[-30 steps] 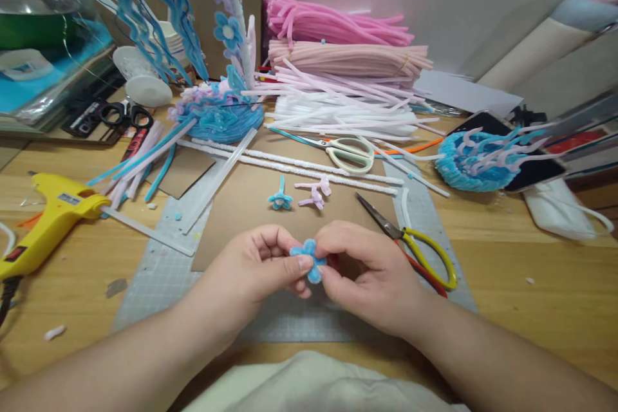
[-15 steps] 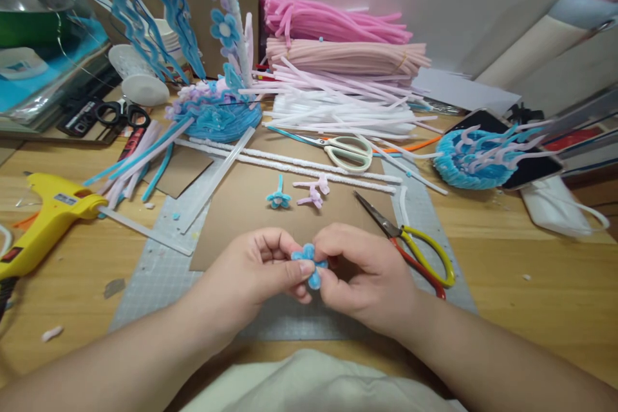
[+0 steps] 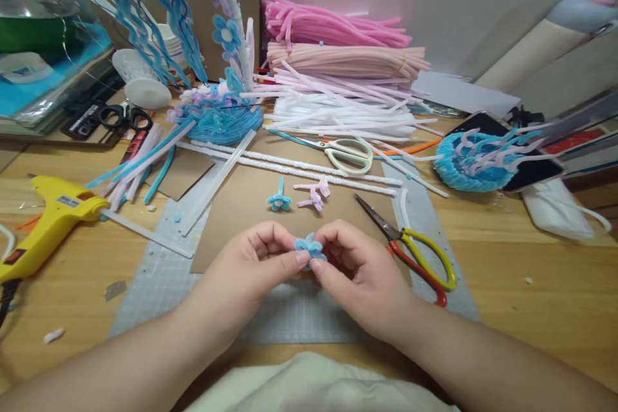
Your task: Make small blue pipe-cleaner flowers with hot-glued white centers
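Between my fingertips is a small light-blue pipe-cleaner flower [image 3: 309, 246], its petals facing up and away from me. My left hand [image 3: 258, 267] pinches its left side with thumb and fingers. On the other side my right hand [image 3: 360, 273] is closed on the right petals. Just beyond my hands, a blue flower with a stem [image 3: 279, 202] and two small lilac pipe-cleaner pieces [image 3: 315, 196] lie on a brown cardboard sheet [image 3: 241, 219]. Open-bladed or not I cannot tell, scissors with yellow and red handles [image 3: 404, 232] rest right of my right hand.
A yellow glue gun [image 3: 60, 219] lies at left on the wooden table. Bundles of pink [image 3: 338, 26] and white pipe cleaners [image 3: 342, 112] are stacked at the back. Pale-handled scissors [image 3: 350, 156] lie before them. A blue fuzzy jellyfish-like piece [image 3: 476, 161] sits on a phone at right.
The blue flower has been tilted and turned between my fingers, so its petals now face more upward. My right thumb has shifted up and left along it.
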`<move>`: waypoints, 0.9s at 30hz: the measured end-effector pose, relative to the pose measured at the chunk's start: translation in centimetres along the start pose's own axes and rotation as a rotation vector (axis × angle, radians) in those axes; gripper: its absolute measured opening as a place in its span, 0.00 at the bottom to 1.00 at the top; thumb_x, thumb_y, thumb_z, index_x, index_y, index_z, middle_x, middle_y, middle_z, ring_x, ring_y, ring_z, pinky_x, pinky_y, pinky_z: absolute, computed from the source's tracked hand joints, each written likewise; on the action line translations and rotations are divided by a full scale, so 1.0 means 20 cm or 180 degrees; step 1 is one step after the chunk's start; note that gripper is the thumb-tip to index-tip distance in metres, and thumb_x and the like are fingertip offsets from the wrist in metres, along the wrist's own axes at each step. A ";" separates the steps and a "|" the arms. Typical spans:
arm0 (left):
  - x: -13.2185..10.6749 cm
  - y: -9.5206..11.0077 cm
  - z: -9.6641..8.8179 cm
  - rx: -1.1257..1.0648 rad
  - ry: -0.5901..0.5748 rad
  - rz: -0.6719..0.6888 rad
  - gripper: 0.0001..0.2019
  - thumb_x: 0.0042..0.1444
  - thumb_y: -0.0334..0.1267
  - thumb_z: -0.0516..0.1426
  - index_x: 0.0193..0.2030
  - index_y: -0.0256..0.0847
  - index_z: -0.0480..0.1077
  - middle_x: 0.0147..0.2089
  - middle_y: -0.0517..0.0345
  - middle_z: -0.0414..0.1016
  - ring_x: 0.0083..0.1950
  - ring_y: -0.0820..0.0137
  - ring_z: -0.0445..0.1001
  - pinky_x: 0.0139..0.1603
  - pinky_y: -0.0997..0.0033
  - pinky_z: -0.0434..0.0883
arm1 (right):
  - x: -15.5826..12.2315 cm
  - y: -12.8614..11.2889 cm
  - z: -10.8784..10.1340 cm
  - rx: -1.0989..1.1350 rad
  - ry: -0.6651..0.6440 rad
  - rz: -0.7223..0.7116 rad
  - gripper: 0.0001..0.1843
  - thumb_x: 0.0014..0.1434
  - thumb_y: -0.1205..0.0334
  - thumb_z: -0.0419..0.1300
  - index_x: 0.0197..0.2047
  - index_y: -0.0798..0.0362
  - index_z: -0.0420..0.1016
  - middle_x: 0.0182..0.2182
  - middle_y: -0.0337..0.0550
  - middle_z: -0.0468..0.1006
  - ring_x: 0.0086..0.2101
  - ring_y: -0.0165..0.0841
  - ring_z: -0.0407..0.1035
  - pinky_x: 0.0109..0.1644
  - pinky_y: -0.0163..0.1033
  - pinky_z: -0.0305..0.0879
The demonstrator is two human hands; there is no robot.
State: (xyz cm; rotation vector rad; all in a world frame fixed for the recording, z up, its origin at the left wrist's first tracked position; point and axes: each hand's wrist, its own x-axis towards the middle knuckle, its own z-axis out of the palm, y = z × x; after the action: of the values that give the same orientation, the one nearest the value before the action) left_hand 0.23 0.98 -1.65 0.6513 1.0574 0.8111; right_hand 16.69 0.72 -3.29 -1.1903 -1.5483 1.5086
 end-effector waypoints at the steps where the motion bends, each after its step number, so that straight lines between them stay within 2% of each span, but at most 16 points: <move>1: 0.00 0.00 0.00 0.0045 -0.0021 0.0041 0.09 0.45 0.33 0.65 0.25 0.37 0.67 0.25 0.64 0.75 0.28 0.76 0.72 0.31 0.78 0.67 | 0.00 0.00 0.01 0.0100 -0.0005 0.0115 0.02 0.56 0.65 0.56 0.35 0.52 0.65 0.26 0.36 0.69 0.25 0.27 0.64 0.28 0.32 0.62; 7: 0.00 0.01 0.01 0.0610 -0.0080 0.0148 0.08 0.50 0.36 0.61 0.24 0.38 0.69 0.22 0.63 0.74 0.26 0.76 0.69 0.30 0.78 0.64 | 0.02 -0.04 0.01 0.0824 -0.0085 0.0810 0.05 0.54 0.64 0.57 0.33 0.52 0.63 0.18 0.32 0.70 0.19 0.24 0.64 0.25 0.30 0.58; 10: 0.00 0.00 0.02 0.0743 -0.0101 0.0253 0.07 0.51 0.36 0.60 0.25 0.39 0.69 0.24 0.63 0.74 0.28 0.74 0.70 0.31 0.77 0.65 | 0.03 -0.04 0.01 0.0986 -0.0046 0.0745 0.07 0.51 0.64 0.60 0.32 0.53 0.64 0.21 0.32 0.69 0.20 0.23 0.63 0.24 0.29 0.58; 15: -0.01 -0.01 0.02 0.1324 0.0221 0.0513 0.05 0.49 0.35 0.61 0.27 0.39 0.69 0.24 0.65 0.69 0.27 0.74 0.67 0.29 0.77 0.63 | 0.03 -0.02 0.02 0.0913 0.0101 0.0577 0.08 0.47 0.67 0.62 0.31 0.53 0.66 0.24 0.33 0.67 0.22 0.22 0.60 0.24 0.28 0.57; 19: -0.01 0.00 0.01 0.1215 0.0275 0.0475 0.06 0.48 0.37 0.61 0.26 0.39 0.69 0.23 0.63 0.70 0.26 0.73 0.67 0.28 0.76 0.64 | 0.03 -0.03 0.02 0.0867 0.0089 0.0565 0.07 0.49 0.64 0.61 0.31 0.53 0.66 0.23 0.33 0.68 0.23 0.24 0.62 0.25 0.30 0.59; 23: -0.01 0.00 0.02 0.1346 0.0080 0.0405 0.07 0.51 0.37 0.59 0.25 0.39 0.68 0.22 0.64 0.68 0.24 0.75 0.65 0.27 0.77 0.62 | 0.02 -0.03 0.02 0.0562 0.0186 0.0547 0.05 0.49 0.65 0.60 0.30 0.53 0.66 0.22 0.33 0.68 0.22 0.24 0.62 0.25 0.30 0.60; 27: -0.01 -0.02 0.01 0.1725 -0.0163 0.0493 0.09 0.54 0.35 0.55 0.24 0.39 0.67 0.22 0.64 0.68 0.24 0.74 0.64 0.27 0.77 0.61 | 0.01 -0.01 0.03 0.0556 0.0108 0.0845 0.06 0.50 0.65 0.59 0.32 0.53 0.65 0.22 0.33 0.68 0.22 0.26 0.67 0.25 0.31 0.62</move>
State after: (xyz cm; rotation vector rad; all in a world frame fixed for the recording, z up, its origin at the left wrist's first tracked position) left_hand 0.47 0.52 -1.83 1.2179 1.1991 0.6336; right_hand 16.00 0.77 -3.28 -1.3504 -1.2441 1.7447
